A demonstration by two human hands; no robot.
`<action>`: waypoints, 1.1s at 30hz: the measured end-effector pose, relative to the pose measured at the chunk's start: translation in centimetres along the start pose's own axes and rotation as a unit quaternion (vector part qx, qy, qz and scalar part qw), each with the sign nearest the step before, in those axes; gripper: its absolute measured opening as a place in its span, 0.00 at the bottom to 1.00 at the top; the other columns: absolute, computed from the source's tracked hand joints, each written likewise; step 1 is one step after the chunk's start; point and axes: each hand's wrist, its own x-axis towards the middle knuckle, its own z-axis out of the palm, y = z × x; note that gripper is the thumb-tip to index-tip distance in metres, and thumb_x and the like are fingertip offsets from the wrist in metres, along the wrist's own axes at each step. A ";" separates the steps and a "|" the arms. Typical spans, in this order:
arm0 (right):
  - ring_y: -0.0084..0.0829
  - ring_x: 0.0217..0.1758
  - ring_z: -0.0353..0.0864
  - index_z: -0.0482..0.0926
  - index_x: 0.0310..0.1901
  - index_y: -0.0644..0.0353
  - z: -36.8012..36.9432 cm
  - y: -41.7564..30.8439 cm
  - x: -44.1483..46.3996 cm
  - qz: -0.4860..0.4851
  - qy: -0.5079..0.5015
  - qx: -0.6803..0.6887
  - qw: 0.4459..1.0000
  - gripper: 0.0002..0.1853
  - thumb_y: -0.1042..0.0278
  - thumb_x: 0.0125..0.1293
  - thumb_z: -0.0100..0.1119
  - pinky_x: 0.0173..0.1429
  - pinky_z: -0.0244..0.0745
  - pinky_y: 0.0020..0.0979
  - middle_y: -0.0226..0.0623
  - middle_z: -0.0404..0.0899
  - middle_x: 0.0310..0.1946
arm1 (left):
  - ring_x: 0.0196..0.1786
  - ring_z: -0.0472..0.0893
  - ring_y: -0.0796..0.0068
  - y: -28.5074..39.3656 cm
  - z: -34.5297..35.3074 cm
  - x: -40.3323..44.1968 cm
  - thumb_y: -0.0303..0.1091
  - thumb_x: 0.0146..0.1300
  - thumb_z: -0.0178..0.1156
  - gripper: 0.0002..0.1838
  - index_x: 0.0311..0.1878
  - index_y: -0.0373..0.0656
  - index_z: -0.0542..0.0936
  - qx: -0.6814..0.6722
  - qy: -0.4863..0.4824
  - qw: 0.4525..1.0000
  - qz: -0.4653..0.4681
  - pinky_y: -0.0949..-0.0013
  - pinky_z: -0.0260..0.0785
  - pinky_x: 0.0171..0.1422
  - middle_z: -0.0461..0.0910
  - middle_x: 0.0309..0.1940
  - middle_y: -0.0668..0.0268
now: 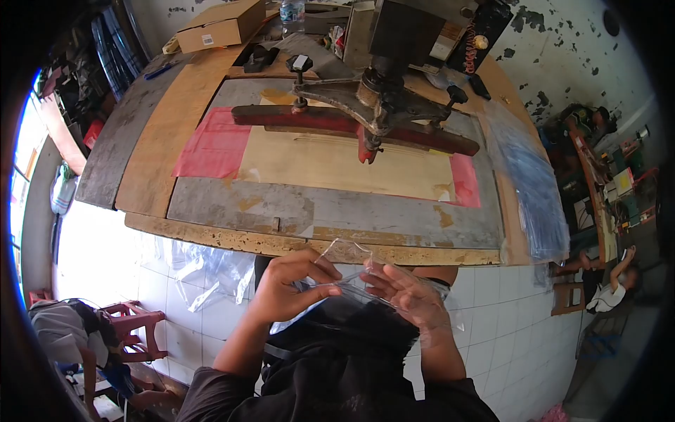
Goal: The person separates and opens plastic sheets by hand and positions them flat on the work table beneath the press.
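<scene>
Just in front of the table's near edge, both my hands are at a piece of clear plastic film (pixel 344 247), perhaps a bag; its exact form is hard to make out. My left hand (pixel 292 285) pinches the film between thumb and fingers. My right hand (pixel 408 294) has its fingers stretched out and apart, with film lying against the fingers and palm. Beyond them stands a press with a dark red bar (pixel 323 119), over a beige sheet (pixel 330 163) held by pink tape (pixel 209 151) on a grey metal plate (pixel 239 204).
Stacked clear plastic (pixel 538 197) hangs over the table's right edge. More plastic (pixel 211 271) hangs at the front left. A cardboard box (pixel 221 24) and a water bottle (pixel 292 15) stand at the back. A red stool (pixel 137 327) and several people are nearby at both sides.
</scene>
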 end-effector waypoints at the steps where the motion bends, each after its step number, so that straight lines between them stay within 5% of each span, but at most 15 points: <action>1: 0.55 0.87 0.56 0.58 0.84 0.56 0.0 0.5 -0.2 0.007 -0.009 0.011 1.000 0.32 0.57 0.85 0.51 0.86 0.53 0.53 0.55 0.53 0.85 | 0.45 0.89 0.63 -0.2 -0.4 -0.2 0.27 0.59 0.79 0.08 0.34 0.38 0.87 -0.002 0.003 1.000 -0.010 0.64 0.79 0.51 0.90 0.40 0.60; 5: 0.55 0.86 0.57 0.57 0.85 0.56 -0.5 3.0 -1.6 0.005 0.012 0.076 0.997 0.32 0.61 0.85 0.51 0.86 0.54 0.54 0.55 0.54 0.85 | 0.41 0.88 0.65 -0.2 -0.4 -0.5 0.26 0.57 0.81 0.09 0.33 0.37 0.87 -0.006 0.014 1.000 -0.025 0.65 0.77 0.47 0.88 0.37 0.58; 8: 0.56 0.86 0.58 0.55 0.85 0.56 -1.5 3.4 -2.2 0.013 0.048 -0.066 0.997 0.33 0.65 0.84 0.52 0.86 0.54 0.55 0.55 0.54 0.85 | 0.48 0.88 0.64 -2.3 -0.9 -1.8 0.23 0.61 0.77 0.08 0.35 0.37 0.84 -0.092 0.087 0.992 -0.028 0.64 0.77 0.53 0.89 0.42 0.56; 13: 0.63 0.86 0.55 0.50 0.86 0.62 -2.8 1.7 -3.0 -0.166 0.011 0.143 0.976 0.37 0.64 0.83 0.52 0.86 0.53 0.58 0.59 0.51 0.85 | 0.50 0.85 0.68 -1.5 -3.4 -2.2 0.21 0.63 0.75 0.08 0.35 0.35 0.83 -0.159 0.121 0.975 -0.093 0.67 0.76 0.55 0.86 0.44 0.56; 19: 0.64 0.89 0.45 0.45 0.85 0.68 -2.4 -3.2 -3.0 -0.153 -0.047 0.143 0.977 0.40 0.47 0.86 0.38 0.88 0.46 0.61 0.63 0.42 0.86 | 0.48 0.86 0.70 -1.9 -3.5 -2.0 0.23 0.62 0.77 0.08 0.36 0.35 0.84 -0.053 0.057 0.994 -0.079 0.68 0.76 0.54 0.87 0.45 0.57; 22: 0.57 0.90 0.45 0.42 0.85 0.69 -1.6 -5.4 -2.8 -0.267 0.084 0.346 0.896 0.42 0.46 0.84 0.41 0.88 0.47 0.58 0.62 0.38 0.87 | 0.50 0.86 0.69 -2.7 -3.5 -2.3 0.24 0.64 0.75 0.09 0.44 0.34 0.86 -0.014 0.126 0.991 -0.044 0.68 0.77 0.56 0.88 0.48 0.57; 24: 0.51 0.87 0.57 0.57 0.82 0.71 -1.7 -6.9 -2.6 -0.329 0.214 0.088 0.916 0.40 0.47 0.81 0.47 0.87 0.52 0.55 0.63 0.57 0.83 | 0.52 0.86 0.69 -2.6 -3.4 -2.5 0.24 0.65 0.75 0.11 0.47 0.33 0.85 -0.053 0.156 0.983 -0.081 0.67 0.77 0.57 0.88 0.49 0.58; 25: 0.51 0.87 0.57 0.57 0.82 0.71 -1.6 -7.8 -3.3 -0.326 0.210 0.089 0.917 0.40 0.47 0.81 0.47 0.87 0.52 0.55 0.63 0.57 0.83 | 0.53 0.86 0.69 -2.4 -3.3 -2.6 0.24 0.65 0.74 0.13 0.50 0.33 0.84 -0.094 0.182 0.971 -0.120 0.67 0.77 0.59 0.88 0.49 0.58; 26: 0.49 0.79 0.69 0.67 0.75 0.72 -1.0 -8.7 -4.7 -0.184 0.309 -0.197 0.912 0.36 0.47 0.80 0.51 0.82 0.62 0.52 0.61 0.70 0.73 | 0.56 0.85 0.69 -1.6 -3.4 -2.7 0.23 0.68 0.71 0.15 0.55 0.33 0.82 -0.124 0.180 0.960 -0.178 0.67 0.77 0.61 0.88 0.50 0.58; 27: 0.48 0.70 0.82 0.77 0.68 0.73 -0.2 -9.4 -5.7 -0.022 0.372 -0.461 0.805 0.33 0.47 0.78 0.54 0.78 0.71 0.49 0.59 0.83 0.62 | 0.56 0.85 0.69 -1.3 -3.1 -2.4 0.23 0.68 0.71 0.15 0.55 0.33 0.82 -0.123 0.183 0.959 -0.178 0.67 0.77 0.61 0.88 0.50 0.58; 29: 0.42 0.44 0.91 0.87 0.49 0.72 2.5 -11.4 -6.5 0.041 0.256 -0.449 0.855 0.26 0.50 0.72 0.67 0.60 0.82 0.43 0.50 0.91 0.40 | 0.57 0.86 0.67 -1.0 -2.5 -1.6 0.24 0.68 0.69 0.14 0.56 0.35 0.82 -0.051 0.156 0.983 -0.080 0.65 0.77 0.61 0.89 0.51 0.57; 30: 0.42 0.44 0.91 0.87 0.49 0.72 2.0 -11.7 -6.7 0.041 0.256 -0.449 0.855 0.26 0.50 0.72 0.67 0.60 0.82 0.43 0.50 0.91 0.40 | 0.57 0.87 0.63 -0.6 -2.6 -1.5 0.23 0.67 0.68 0.14 0.55 0.36 0.82 -0.009 0.128 0.988 -0.085 0.62 0.77 0.62 0.90 0.52 0.56; 32: 0.41 0.33 0.89 0.88 0.46 0.69 0.9 -12.3 -7.0 -0.095 -0.128 -0.261 0.952 0.23 0.53 0.64 0.78 0.50 0.83 0.39 0.47 0.90 0.33 | 0.57 0.87 0.60 0.0 -2.2 -0.9 0.23 0.66 0.68 0.15 0.55 0.36 0.82 -0.005 0.103 0.993 -0.057 0.61 0.77 0.63 0.89 0.52 0.55; 33: 0.41 0.33 0.89 0.88 0.46 0.69 2.2 -11.8 -6.3 -0.096 -0.123 -0.263 0.952 0.23 0.53 0.64 0.78 0.50 0.83 0.39 0.47 0.90 0.33 | 0.56 0.88 0.58 0.3 -1.8 -0.6 0.23 0.65 0.69 0.15 0.54 0.37 0.83 -0.001 0.080 0.996 -0.028 0.60 0.77 0.63 0.89 0.52 0.54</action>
